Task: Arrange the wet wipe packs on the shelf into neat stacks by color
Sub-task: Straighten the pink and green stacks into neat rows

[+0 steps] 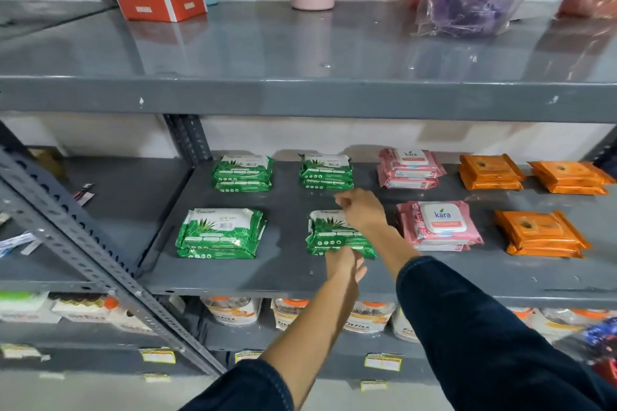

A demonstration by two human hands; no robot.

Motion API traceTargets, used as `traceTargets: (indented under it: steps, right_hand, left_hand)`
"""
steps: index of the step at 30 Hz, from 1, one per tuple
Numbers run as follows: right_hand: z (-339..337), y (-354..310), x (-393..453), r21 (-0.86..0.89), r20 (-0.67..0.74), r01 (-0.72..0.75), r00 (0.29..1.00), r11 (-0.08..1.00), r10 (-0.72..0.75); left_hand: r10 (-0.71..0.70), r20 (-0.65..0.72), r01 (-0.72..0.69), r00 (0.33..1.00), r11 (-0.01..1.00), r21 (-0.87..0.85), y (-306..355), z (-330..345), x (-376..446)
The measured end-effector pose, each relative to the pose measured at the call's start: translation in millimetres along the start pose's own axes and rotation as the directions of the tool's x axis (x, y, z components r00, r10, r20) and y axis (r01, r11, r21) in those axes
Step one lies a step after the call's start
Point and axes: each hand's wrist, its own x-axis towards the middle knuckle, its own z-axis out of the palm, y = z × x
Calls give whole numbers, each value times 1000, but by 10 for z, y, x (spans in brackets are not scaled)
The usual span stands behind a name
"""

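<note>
- We are squaring the front green stack [334, 237]: left hand [342, 265] fingers pinching its six-o'clock edge.
- Right hand [362, 210], fingers curled together, is steadying its top at one o'clock.

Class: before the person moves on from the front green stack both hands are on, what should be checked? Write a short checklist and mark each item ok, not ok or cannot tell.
1. Left hand on the near edge of the front green stack: ok.
2. Right hand at its far top corner: ok; grip cannot tell.
3. Packs in this stack squared up: not ok, edges look offset.
4. Colours kept apart: ok; pink stacks and orange stacks hold one colour each.
5. Gap to pink stacks: ok.
6. Pack count per stack: cannot tell.
</note>
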Motion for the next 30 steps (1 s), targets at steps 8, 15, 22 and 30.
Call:
traceTargets:
  steps: [8, 15, 22, 30]
  right_hand:
    - [262, 565, -794, -166, -177, 252, 943, 953, -280]
    - [416, 663, -922, -278, -15, 295, 950, 914, -311]
    - [478, 714, -903, -339, -1, 276, 956, 900, -293]
    - [342, 701, -777, -223, -67, 275, 953, 935, -296]
  left_hand:
    - [830, 425, -505, 361, -209, 838, 87, -465, 27]
    - [469, 711, -306, 524, -675, 672, -31, -546, 294]
    - [472, 753, -277, 458, -729, 625, -79, -626, 371]
    - [525, 765, -292, 374, -716, 634, 34, -529, 430]
